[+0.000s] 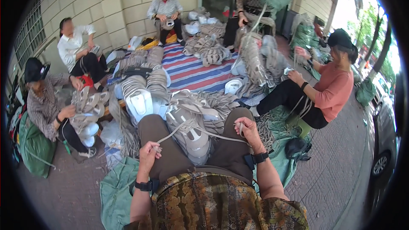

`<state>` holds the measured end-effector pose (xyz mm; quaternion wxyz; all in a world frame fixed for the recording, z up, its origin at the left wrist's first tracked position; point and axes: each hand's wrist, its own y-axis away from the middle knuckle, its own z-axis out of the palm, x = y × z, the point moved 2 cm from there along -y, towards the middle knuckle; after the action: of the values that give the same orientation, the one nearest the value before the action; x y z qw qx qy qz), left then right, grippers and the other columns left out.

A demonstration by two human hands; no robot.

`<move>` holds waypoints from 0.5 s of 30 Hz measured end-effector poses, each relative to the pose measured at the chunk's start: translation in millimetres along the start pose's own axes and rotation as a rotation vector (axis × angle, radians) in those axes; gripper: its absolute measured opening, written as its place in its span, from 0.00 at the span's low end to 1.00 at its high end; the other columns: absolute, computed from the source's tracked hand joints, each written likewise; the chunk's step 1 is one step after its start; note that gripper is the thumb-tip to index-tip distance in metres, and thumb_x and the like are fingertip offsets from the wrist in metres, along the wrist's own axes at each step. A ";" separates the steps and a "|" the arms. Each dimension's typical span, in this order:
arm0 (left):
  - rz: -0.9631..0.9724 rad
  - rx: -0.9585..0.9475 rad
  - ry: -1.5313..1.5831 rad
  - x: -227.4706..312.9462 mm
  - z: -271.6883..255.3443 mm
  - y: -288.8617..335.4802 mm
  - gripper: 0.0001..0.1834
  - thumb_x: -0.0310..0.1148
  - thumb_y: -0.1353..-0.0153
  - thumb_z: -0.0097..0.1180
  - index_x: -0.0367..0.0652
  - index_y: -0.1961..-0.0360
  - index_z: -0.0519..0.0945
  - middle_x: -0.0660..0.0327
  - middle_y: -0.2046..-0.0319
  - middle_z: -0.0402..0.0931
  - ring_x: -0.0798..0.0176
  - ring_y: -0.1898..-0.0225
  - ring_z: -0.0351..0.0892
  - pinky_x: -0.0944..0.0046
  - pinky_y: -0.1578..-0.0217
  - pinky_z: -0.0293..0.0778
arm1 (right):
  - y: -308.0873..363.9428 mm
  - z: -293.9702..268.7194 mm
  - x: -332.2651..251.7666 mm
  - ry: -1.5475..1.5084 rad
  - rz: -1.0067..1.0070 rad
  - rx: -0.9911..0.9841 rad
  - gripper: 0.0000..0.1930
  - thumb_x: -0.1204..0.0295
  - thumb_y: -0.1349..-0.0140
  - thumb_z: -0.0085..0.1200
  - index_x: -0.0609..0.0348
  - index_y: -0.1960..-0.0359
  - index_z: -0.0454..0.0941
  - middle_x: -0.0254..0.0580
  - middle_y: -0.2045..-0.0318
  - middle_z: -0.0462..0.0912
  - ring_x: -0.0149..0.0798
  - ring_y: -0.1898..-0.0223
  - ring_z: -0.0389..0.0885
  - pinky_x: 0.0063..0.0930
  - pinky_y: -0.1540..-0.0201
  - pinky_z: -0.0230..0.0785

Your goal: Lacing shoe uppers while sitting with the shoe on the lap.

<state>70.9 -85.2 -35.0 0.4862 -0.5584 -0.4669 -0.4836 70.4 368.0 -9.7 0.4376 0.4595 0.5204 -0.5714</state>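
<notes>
Just below centre of frame, pinches a beige shoelace [174,134] in left hand [149,156] and right hand [249,132], set well apart, flanking a beige shoe upper [197,141]; beyond, meets stacked uppers [222,105], then striped sheet [194,76] toward upper centre.

We wear a loose patterned top [204,204], its brown, mustard-gold and dark, nearly black patches mottled together like leaves or scales. Its short sleeves leave our forearms uncovered, and the right sleeve [283,213] shows the same print. Below the hem, our plain brown trousers [156,147] look matte and softly creased. Our left hand [149,154] and right hand [248,132] are both bare. We have a black strap [144,186] around the left wrist and a black band [260,157] around the right, each beside a small, dark, blocky piece.
</notes>
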 end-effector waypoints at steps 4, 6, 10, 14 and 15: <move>0.003 0.045 -0.021 -0.2 -2.5 2.3 0.08 0.23 0.34 0.48 0.39 0.60 0.79 0.61 0.71 0.80 0.72 0.77 0.77 0.71 0.76 0.74 | 6.1 9.7 -18.1 0.012 -0.002 0.052 0.17 0.86 0.44 0.40 0.60 0.58 0.78 0.34 0.71 0.79 0.27 0.70 0.78 0.20 0.67 0.72; 0.031 0.030 -0.010 -1.3 3.1 -5.1 0.07 0.24 0.34 0.49 0.39 0.60 0.79 0.61 0.72 0.80 0.72 0.76 0.78 0.71 0.77 0.75 | 11.5 -7.5 5.2 0.109 0.016 0.201 0.16 0.84 0.44 0.38 0.60 0.59 0.79 0.34 0.71 0.79 0.26 0.71 0.77 0.20 0.68 0.71; 0.031 0.011 -0.013 -1.6 1.8 1.4 0.06 0.26 0.33 0.49 0.38 0.59 0.78 0.61 0.72 0.79 0.72 0.76 0.78 0.73 0.76 0.74 | 11.8 -23.6 5.3 0.199 -0.134 0.124 0.06 0.75 0.34 0.48 0.60 0.60 0.78 0.30 0.73 0.76 0.23 0.73 0.72 0.17 0.71 0.65; -0.008 0.062 -0.024 4.1 -8.4 11.2 0.07 0.26 0.33 0.49 0.37 0.59 0.78 0.61 0.72 0.78 0.71 0.77 0.78 0.73 0.77 0.74 | 6.5 -32.9 10.9 0.121 -0.109 0.117 0.06 0.73 0.32 0.48 0.59 0.59 0.77 0.31 0.74 0.76 0.21 0.75 0.71 0.15 0.75 0.63; -0.008 0.070 -0.021 4.4 -10.5 12.7 0.07 0.26 0.33 0.49 0.37 0.59 0.78 0.61 0.73 0.78 0.71 0.78 0.78 0.73 0.77 0.74 | 7.3 -40.3 13.2 0.121 -0.090 0.147 0.06 0.73 0.32 0.48 0.59 0.59 0.77 0.31 0.74 0.77 0.21 0.76 0.72 0.15 0.75 0.63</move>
<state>82.9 -96.6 -31.1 0.4986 -0.5441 -0.4909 -0.4630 77.8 407.3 -25.5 0.3443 0.5001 0.5226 -0.5985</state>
